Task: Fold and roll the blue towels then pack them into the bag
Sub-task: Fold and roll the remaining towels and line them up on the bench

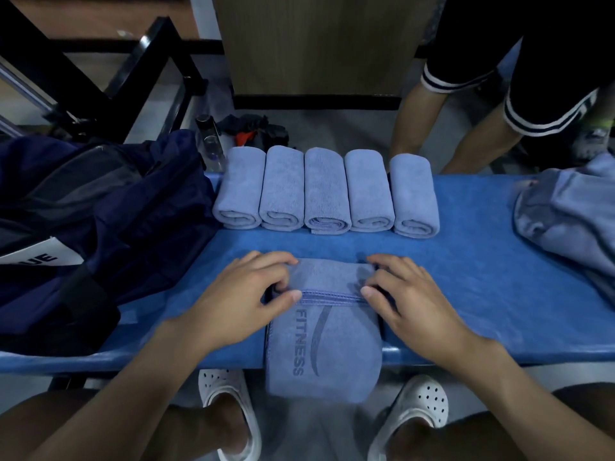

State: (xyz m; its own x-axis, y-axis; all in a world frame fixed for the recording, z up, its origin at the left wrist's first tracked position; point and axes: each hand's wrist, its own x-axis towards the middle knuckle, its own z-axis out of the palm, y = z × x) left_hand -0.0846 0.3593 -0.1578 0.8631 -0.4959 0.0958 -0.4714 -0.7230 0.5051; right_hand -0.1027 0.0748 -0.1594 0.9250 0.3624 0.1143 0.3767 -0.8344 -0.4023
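Blue towel (324, 341), pale and soft-napped, lies folded into a long narrow strip across the blue bench (466, 277), with "FITNESS" and a curved swoosh printed in darker blue along its length. Its far end is wound into a short roll (329, 274), and a stitched hem runs across the strip at the near side of that roll. The near end of the strip hangs over the front edge of the bench, between the person's white clogs (223, 394).

The left hand (246, 294) grips the left end of the roll: its fingers (269, 261) curl over the top and the thumb presses at the hem. The right hand (409, 294) holds the right end in the same way, fingers (389, 261) arched over the roll and thumb tip at the hem. Both hands are narrowly curled, with the roll between them and the flat strip running back toward the person's body.

Beyond the hands, a row of five rolled towels (327, 191) stands side by side, touching, with the spiral ends facing the person. A navy bag (109, 221) sits slumped on the left end of the bench, well apart from the roll, and a heap of unrolled towels (572, 211) lies on the right end. A clear bottle (209, 144) stands behind the row, near the bag. Another person's legs (419, 121) show on the far side of the bench.
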